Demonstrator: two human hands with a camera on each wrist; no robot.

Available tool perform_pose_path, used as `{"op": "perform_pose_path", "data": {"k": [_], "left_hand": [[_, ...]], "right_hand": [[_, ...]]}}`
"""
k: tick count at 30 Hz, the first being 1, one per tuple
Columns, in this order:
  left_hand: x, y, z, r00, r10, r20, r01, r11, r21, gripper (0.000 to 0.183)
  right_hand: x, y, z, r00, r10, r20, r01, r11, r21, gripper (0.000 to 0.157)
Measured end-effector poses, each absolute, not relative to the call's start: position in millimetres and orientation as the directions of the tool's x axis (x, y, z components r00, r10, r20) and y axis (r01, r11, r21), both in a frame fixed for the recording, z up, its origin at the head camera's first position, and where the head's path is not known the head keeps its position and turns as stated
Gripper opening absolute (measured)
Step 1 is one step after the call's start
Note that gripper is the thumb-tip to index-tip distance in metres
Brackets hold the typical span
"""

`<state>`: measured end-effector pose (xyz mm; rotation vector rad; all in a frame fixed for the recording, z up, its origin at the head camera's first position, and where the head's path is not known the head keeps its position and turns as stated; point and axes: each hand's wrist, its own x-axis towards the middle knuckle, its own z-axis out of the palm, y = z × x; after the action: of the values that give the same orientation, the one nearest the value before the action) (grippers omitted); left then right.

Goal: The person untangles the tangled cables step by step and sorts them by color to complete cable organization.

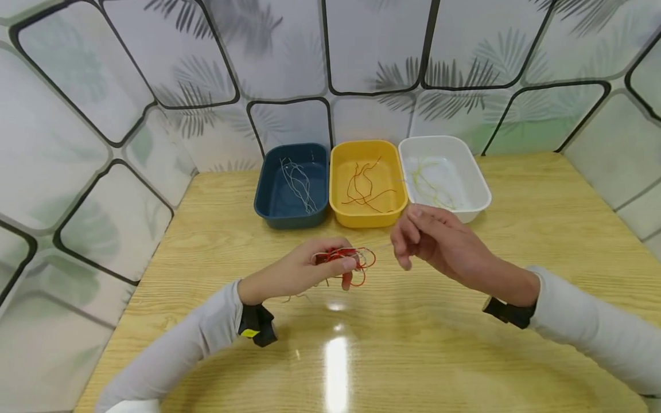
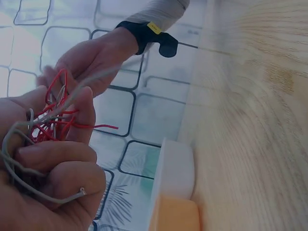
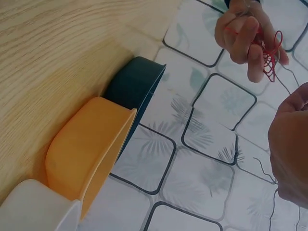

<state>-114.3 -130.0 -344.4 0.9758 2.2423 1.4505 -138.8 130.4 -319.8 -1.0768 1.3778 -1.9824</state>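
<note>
A tangled bundle of thin red and grey wires (image 1: 364, 259) is gripped between the thumb and fingers of my left hand (image 1: 322, 261), above the table. In the left wrist view, red loops stick up past the fingertips, and a grey wire (image 2: 36, 193) curves around the back of the fingers. My right hand (image 1: 439, 238) is raised to the right of the bundle, its thumb and fingers pinching a grey wire (image 3: 289, 86) that stretches over from the bundle. Loose ends of grey wire (image 3: 273, 211) hang beyond the right hand in the right wrist view.
Three bins stand side by side at the table's back: a dark blue bin (image 1: 291, 222) with whitish wires, a yellow bin (image 1: 368, 220) with red wires, and a white bin (image 1: 472, 192) with yellow wires. A patterned wall covering (image 1: 289, 51) rises behind the wooden table (image 1: 413, 355).
</note>
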Motion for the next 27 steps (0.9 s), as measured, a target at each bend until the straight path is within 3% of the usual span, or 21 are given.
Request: {"op": "perform_pose_path", "data": {"k": [6, 10, 19, 27], "left_hand": [[-94.9, -124.5, -319.1, -0.738, 0.663, 0.123, 0.387, 0.268, 0.882, 0.020], [-88.4, -119.6, -311.6, -0.746, 0.645, 0.166, 0.393, 0.224, 0.892, 0.019], [-95.6, -120.6, -325.2, -0.803, 0.586, 0.107, 0.286, 0.221, 0.932, 0.024], [-98.6, -119.1, -324.5, -0.771, 0.631, 0.088, 0.213, 0.124, 0.969, 0.025]], "right_hand": [[-131.4, 131.6, -313.9, -0.451, -0.858, 0.246, 0.070, -0.309, -0.949, 0.035], [-126.5, 132.7, -311.5, -0.425, -0.870, 0.250, 0.027, -0.288, -0.957, 0.036], [-117.3, 135.5, -309.8, -0.361, -0.775, 0.520, -0.351, -0.404, -0.845, 0.034], [-112.9, 141.1, -303.9, -0.267, -0.664, 0.698, -0.379, -0.594, -0.710, 0.031]]}}
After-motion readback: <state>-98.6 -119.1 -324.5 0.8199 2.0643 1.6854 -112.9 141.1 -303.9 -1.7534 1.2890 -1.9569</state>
